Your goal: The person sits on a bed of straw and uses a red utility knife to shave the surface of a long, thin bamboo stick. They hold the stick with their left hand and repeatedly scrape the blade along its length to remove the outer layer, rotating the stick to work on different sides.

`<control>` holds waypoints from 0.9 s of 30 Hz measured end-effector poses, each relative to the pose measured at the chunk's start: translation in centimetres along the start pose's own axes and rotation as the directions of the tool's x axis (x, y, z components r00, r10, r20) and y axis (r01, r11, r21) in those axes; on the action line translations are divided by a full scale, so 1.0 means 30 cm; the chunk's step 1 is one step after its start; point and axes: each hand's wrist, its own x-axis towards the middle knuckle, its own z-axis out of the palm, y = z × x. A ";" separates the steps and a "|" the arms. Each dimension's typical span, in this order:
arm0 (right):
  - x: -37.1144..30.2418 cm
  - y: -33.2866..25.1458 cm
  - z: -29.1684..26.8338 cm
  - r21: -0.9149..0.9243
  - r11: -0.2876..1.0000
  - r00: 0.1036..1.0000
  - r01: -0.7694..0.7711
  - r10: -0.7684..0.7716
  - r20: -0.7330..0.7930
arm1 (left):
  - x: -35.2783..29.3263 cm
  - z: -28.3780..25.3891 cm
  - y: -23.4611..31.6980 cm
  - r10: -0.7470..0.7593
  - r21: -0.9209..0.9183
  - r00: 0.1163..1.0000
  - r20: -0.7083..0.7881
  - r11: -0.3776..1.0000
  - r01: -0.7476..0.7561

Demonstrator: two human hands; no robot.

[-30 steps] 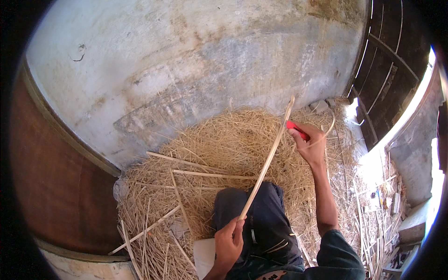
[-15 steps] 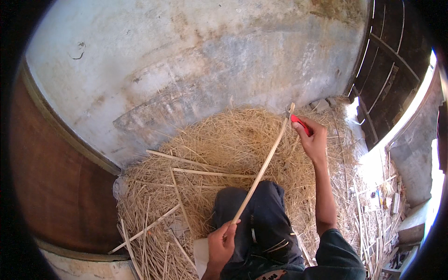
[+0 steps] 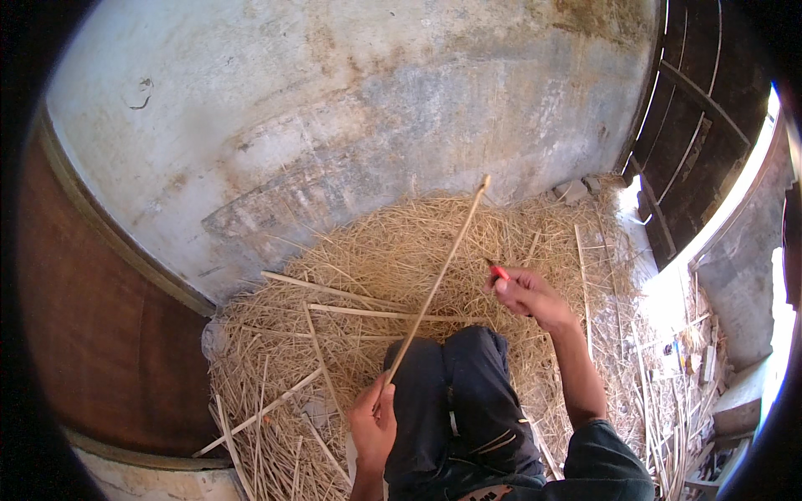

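Note:
My left hand (image 3: 373,422) is closed round the lower end of a long, thin bamboo strip (image 3: 436,284). The strip slants up and away over my knees, its far end in front of the wall. Off to the right of the strip, my right hand (image 3: 535,298) grips a small red-handled knife (image 3: 498,271). A short dark blade sticks out beyond the fingers, pointing up and left, apart from the strip. Most of the handle is hidden in the hand.
A heap of pale shavings (image 3: 401,238) spreads over the floor against the stained wall (image 3: 376,108). Loose strips (image 3: 368,311) lie on it to the left, with more strips (image 3: 660,417) at the right. A brown panel (image 3: 109,317) stands at the left and dark boards (image 3: 702,108) at upper right.
My right hand has come down and toward me with the knife, away from the strip's far end. The strip has swung left, and my left hand has shifted slightly left.

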 end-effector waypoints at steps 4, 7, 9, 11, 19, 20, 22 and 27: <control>-0.026 -0.093 0.064 -0.078 0.994 0.982 0.078 -0.090 -0.164 | 0.020 -0.023 -0.006 0.016 0.094 0.999 -0.031 0.995 -0.013; 0.062 -0.083 0.047 -0.513 0.833 0.687 0.205 -0.496 -0.531 | 0.016 -0.014 -0.029 0.118 0.147 0.992 -0.043 0.983 -0.110; 0.114 -0.066 -0.013 -0.608 0.773 0.656 0.181 -0.556 -0.511 | 0.006 -0.009 -0.039 0.180 0.183 0.983 -0.045 0.968 -0.169; 0.146 -0.050 -0.062 -0.614 0.767 0.691 0.186 -0.546 -0.473 | -0.004 -0.010 -0.036 0.184 0.218 0.983 -0.010 0.960 -0.178; 0.174 -0.032 -0.115 -0.538 0.839 0.824 0.079 -0.359 -0.438 | -0.013 -0.034 -0.071 0.132 0.109 0.991 0.019 0.985 -0.134; 0.170 -0.032 -0.111 -0.541 0.839 0.833 0.066 -0.344 -0.433 | -0.013 -0.042 -0.073 0.132 0.110 0.991 0.022 0.985 -0.133; 0.153 -0.029 -0.106 -0.545 0.838 0.849 0.035 -0.313 -0.426 | -0.008 -0.052 -0.095 0.158 0.132 0.987 0.027 0.978 -0.160; 0.116 -0.040 -0.151 -0.662 0.744 0.895 0.091 -0.352 -0.272 | 0.017 -0.119 -0.098 0.096 0.081 0.991 0.092 0.991 -0.103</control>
